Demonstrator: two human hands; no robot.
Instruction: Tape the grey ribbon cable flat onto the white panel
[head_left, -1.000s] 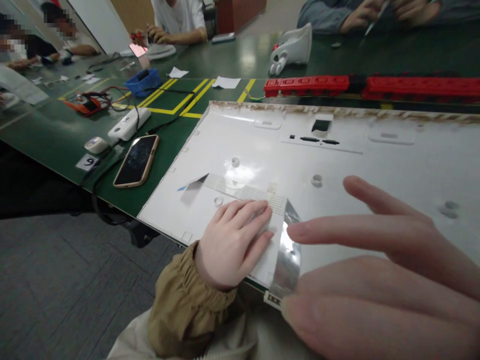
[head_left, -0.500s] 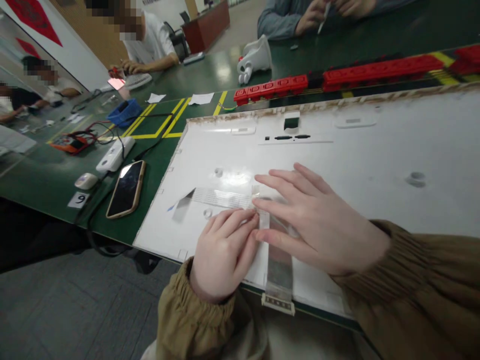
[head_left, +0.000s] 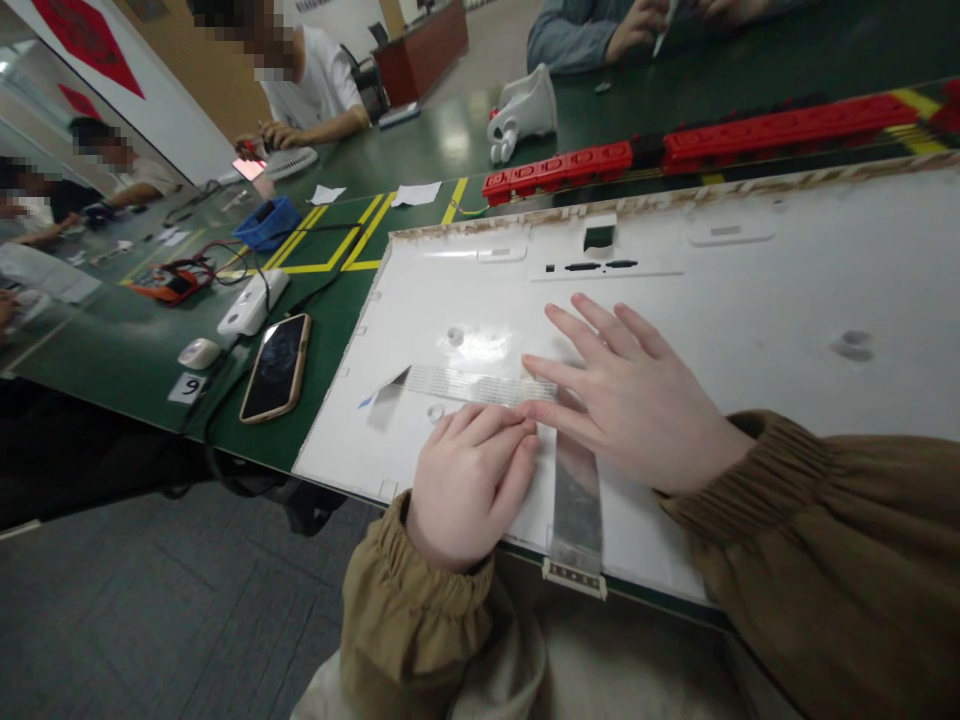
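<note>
A large white panel (head_left: 750, 300) lies flat on the green table. A flat ribbon cable (head_left: 577, 500) runs from a white strip near the panel's middle, folds, and comes down over the near edge, ending in a small connector. My left hand (head_left: 469, 480) rests on the panel just left of the fold, fingers together and lying flat. My right hand (head_left: 622, 400) lies flat with fingers spread, its fingertips pressing on the cable's fold. Neither hand holds anything.
A phone (head_left: 276, 366) lies left of the panel, beside a white box (head_left: 253, 302), a small white device (head_left: 199, 352) and a "9" tag. A blue tray (head_left: 268, 223), red strips (head_left: 675, 150) and a white fixture (head_left: 525, 110) sit farther back. Other people work along the far side.
My right hand came down from close to the camera onto the panel and now presses the cable's fold. My left hand stayed put. The view shifted slightly.
</note>
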